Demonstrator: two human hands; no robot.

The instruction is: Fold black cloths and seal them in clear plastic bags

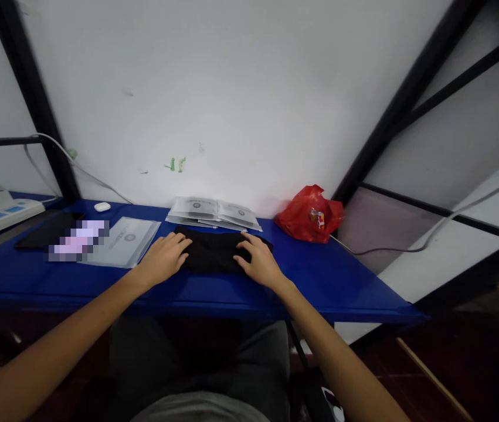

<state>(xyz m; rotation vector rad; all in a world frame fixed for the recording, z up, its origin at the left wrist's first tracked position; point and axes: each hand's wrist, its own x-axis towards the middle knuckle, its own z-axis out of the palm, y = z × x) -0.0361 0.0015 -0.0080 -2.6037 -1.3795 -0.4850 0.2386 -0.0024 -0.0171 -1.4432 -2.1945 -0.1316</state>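
A piece of black cloth, folded into a wide flat strip, lies on the blue table in front of me. My left hand rests on its left end, fingers stretched out over the fabric. On the right end lies my right hand, its fingers spread and touching the cloth. Just behind the cloth are several clear plastic bags with printed lettering, in two overlapping piles. Another clear printed bag lies flat to the left of my left hand.
A red plastic bag stands at the back right. To the left are a phone-like blurred item, a black flat item, a white earbud case and a white power strip. Black metal posts flank the table.
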